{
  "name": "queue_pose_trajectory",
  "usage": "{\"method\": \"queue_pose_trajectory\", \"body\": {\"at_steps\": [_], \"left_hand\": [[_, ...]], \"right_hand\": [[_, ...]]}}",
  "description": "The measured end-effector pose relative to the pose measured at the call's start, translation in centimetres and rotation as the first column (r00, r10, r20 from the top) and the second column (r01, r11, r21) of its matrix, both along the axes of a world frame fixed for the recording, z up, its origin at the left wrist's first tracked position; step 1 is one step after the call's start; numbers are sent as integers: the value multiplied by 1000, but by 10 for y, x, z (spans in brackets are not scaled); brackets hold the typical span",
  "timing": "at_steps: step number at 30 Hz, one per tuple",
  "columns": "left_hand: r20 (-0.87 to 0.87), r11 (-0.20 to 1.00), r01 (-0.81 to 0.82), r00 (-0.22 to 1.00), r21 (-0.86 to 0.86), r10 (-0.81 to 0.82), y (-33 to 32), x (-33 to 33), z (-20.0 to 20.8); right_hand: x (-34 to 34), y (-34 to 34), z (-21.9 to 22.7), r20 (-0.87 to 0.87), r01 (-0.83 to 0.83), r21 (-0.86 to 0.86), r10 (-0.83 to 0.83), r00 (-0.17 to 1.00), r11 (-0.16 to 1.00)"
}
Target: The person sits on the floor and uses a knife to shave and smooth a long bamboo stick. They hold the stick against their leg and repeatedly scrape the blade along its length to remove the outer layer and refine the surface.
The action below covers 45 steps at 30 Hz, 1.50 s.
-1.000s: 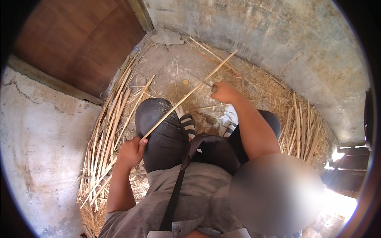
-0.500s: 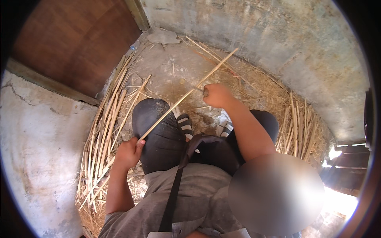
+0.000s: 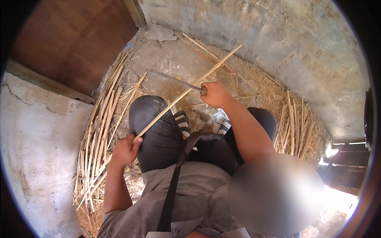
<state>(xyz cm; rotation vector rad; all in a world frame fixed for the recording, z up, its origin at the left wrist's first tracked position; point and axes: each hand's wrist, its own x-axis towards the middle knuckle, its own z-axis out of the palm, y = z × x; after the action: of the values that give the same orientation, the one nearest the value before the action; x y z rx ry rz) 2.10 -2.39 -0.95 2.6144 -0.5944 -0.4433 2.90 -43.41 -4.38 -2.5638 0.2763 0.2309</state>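
A long pale strip of split wood or bamboo point(image 3: 168, 106) slants over my left knee, its far end raised toward the wall. My left hand point(image 3: 126, 150) is closed around its near end, thumb lying along it. In my right hand point(image 3: 216, 94) is the handle of a long, thin-bladed knife point(image 3: 174, 79). The dark blade crosses the strip just beside my right fist and points to the far left. Whether its edge bites into the strip I cannot tell.
A heap of similar strips point(image 3: 97, 146) lies along the left wall, and another bundle point(image 3: 294, 127) is at the right. Fine shavings point(image 3: 258, 85) cover the floor by the far wall point(image 3: 258, 31). A brown door panel point(image 3: 75, 43) stands at the far left; a flat stone point(image 3: 159, 33) lies in the corner.
The knife blade, smeared and barely visible before, now shows plainly across the strip. The strip's far end sits slightly higher and farther right. Both hands keep their holds.
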Motion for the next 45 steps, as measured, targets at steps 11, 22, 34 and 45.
{"method": "queue_pose_trajectory", "body": {"at_steps": [11,22,34,45], "left_hand": [[55,1000,3,999,-17,-2,-3,-3,-4],[40,999,-39,998,-24,40,-7,-2,-6],[31,999,-24,999,-35,26,-3,-2,-9],[54,998,4,999,-61,-1,0,1,-10]], "right_hand": [[7,-9,-17,139,82,34,-86,987,996],[16,-33,-26,103,142,147,-158,982,979],[13,-44,-8,-29,147,215,-144,989,966],[18,-40,-27,-39,13,148,-8,999,989]]}}
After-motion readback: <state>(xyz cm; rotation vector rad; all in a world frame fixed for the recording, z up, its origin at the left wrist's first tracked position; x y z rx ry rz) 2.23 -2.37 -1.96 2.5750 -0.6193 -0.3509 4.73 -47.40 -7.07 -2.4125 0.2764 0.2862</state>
